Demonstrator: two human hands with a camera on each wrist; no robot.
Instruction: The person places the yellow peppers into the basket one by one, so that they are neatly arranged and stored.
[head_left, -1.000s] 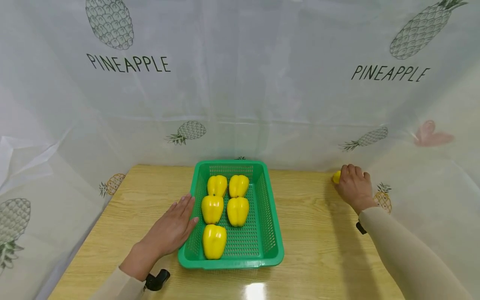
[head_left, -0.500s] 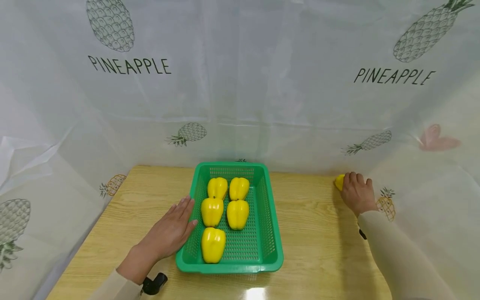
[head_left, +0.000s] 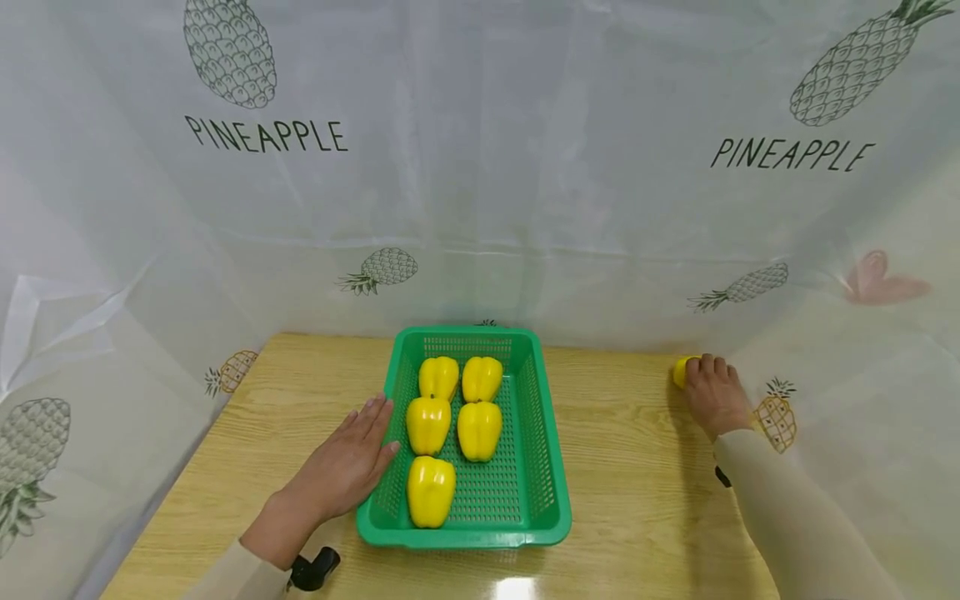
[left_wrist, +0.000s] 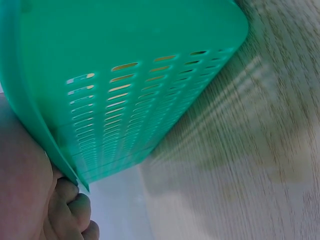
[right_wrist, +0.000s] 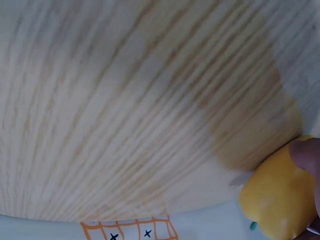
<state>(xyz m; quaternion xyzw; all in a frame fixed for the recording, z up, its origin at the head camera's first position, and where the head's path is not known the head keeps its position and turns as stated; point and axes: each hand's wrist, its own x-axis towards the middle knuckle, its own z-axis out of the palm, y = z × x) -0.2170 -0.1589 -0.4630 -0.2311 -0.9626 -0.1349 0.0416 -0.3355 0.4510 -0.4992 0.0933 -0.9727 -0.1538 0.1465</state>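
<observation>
My left hand [head_left: 341, 467] lies with straight fingers along the left rim of a green plastic basket [head_left: 555, 467]. In the left wrist view, its fingers [left_wrist: 67, 212] show beside the rim of the basket [left_wrist: 130, 35]. Several yellow bell peppers [head_left: 429, 425] sit inside the basket, mostly on its left side. At the far right of the table, my right hand [head_left: 716, 396] grips another yellow bell pepper [head_left: 681, 372], which the fingers partly cover. The right wrist view shows this bell pepper [right_wrist: 277, 195] with a green stem and the thumb [right_wrist: 306, 155] pressed on it.
The wooden table [head_left: 615, 450] carries the basket near its middle. A whitish pineapple-print sheet [head_left: 480, 192] hangs behind the table and along both sides. It comes down close to the right hand.
My right hand has shifted slightly toward me with the bell pepper in its grip. The left hand stays at the basket's rim, and the view has tilted a little.
</observation>
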